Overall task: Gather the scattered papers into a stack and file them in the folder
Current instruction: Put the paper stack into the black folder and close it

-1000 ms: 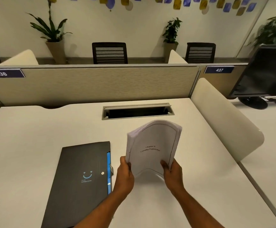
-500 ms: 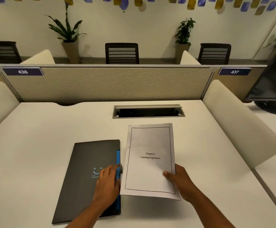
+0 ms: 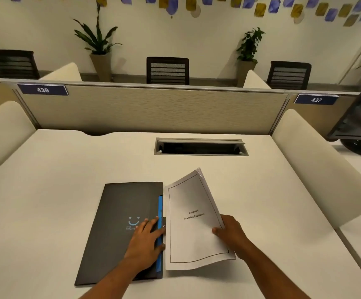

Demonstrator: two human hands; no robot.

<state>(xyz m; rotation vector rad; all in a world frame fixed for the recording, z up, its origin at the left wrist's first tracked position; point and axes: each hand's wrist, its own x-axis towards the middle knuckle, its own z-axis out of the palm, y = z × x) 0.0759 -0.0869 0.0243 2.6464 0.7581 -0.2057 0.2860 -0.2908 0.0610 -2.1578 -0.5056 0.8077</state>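
Beside the folder (image 3: 119, 229), papers (image 3: 193, 223) run lengthwise away, tilted right.

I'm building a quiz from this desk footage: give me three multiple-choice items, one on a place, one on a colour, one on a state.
1. Where does the paper stack lie relative to the folder?
A. To its right
B. On top of it
C. To its left

2. What colour is the strip along the folder's right edge?
A. Red
B. Blue
C. Green

3. What state is the folder in?
A. Open flat
B. Standing upright
C. Closed

Answers: 1 A, the stack, held by the right hand, sits right of the folder. 2 B, the strip shows bright blue. 3 C, its dark cover lies shut under the left hand.
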